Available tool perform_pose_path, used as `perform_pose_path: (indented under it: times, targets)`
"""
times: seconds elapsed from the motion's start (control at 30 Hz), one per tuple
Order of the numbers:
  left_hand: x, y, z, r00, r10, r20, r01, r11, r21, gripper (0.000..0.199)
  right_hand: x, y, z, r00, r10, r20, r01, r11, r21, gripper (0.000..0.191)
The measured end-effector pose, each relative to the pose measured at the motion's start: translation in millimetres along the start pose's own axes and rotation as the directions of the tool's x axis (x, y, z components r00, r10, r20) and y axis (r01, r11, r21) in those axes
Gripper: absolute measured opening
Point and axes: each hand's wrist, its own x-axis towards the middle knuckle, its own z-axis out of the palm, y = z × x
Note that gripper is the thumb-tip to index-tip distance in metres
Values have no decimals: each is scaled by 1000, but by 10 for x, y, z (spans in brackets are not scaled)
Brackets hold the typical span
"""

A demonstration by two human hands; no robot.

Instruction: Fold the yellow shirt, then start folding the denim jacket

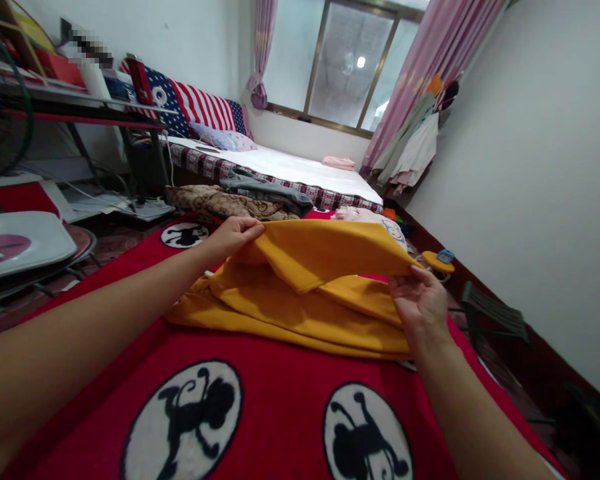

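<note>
A mustard-yellow garment [300, 313] lies in loose folds across a red blanket [280, 400] printed with black monkey figures in white ovals. One section of its cloth is lifted and stretched between my two hands. My left hand [235, 235] pinches the upper left corner of that section. On the other side, my right hand [420, 297] grips the right end between thumb and fingers. The raised cloth sags to a point in the middle, above the part resting on the blanket. What kind of garment it is cannot be made out.
Beyond the yellow cloth lie a brown patterned cloth [205, 200], grey clothing [265, 187] and a pale pink garment [365, 215]. A white-covered bed [290, 163] stands under the window. At left is a cluttered desk [80, 107]; a dark green folding stool [495, 310] stands at right.
</note>
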Motion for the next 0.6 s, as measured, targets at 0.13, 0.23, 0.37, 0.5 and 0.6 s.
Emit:
perform_pose_path:
  times: [0.13,0.23,0.37,0.5,0.6]
  targets:
    - [160,-140,97,989,-58,135,43,992,117,37,-51,140,-269,980,130,-149,-131,991,-1,15]
    - [137,-288,126,974,-95,206,49,974,219,41,-70,214,-436,939,221,-262,-224,974,21,16]
    - [74,-478,19,962,-165,219,121,972,201,46,-94,174,-521,919,237,-316,-255,967,-15,19]
    - [99,-537,-97,972,-177,153,145,969,198,44,-158,123,-583,949,46,-313,-112,974,-196,58]
    - [115,-391,-26,999,-40,-35,51,912,407,29,-237,141,-722,955,-219,-200,117,898,-424,62]
